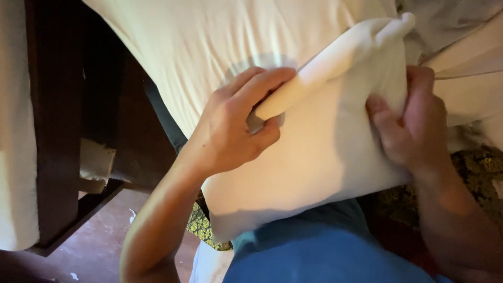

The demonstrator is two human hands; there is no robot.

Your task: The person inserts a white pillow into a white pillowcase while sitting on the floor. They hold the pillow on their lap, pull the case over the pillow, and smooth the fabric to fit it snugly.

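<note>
Your left hand (236,126) has its fingers (267,81) curled tight around a rolled edge of the white pillowcase (335,57), and your right hand (414,126) pinches the pillow (314,157) at its far side, fingers pressed together into the cloth. The pillow rests against your lap, on the blue garment (319,251), with the cream bed sheet (209,42) just behind it.

The likely trouble is the roll slipping — the left grip holds only a narrow bunched ridge, and a pull from one side alone could let it slide out or twist the case askew. The right grip is shallow too, so the soft filling may sag away from it. The pillow's lower corner hangs near the patterned gold fabric (201,225) and the reddish floor (105,236); a loose hold could drop it there.

The pillow itself looks plump, off-white and smooth, lightly creased where the fingers dig in — the case is gathered into a thick tube running up toward a folded tip.
</note>
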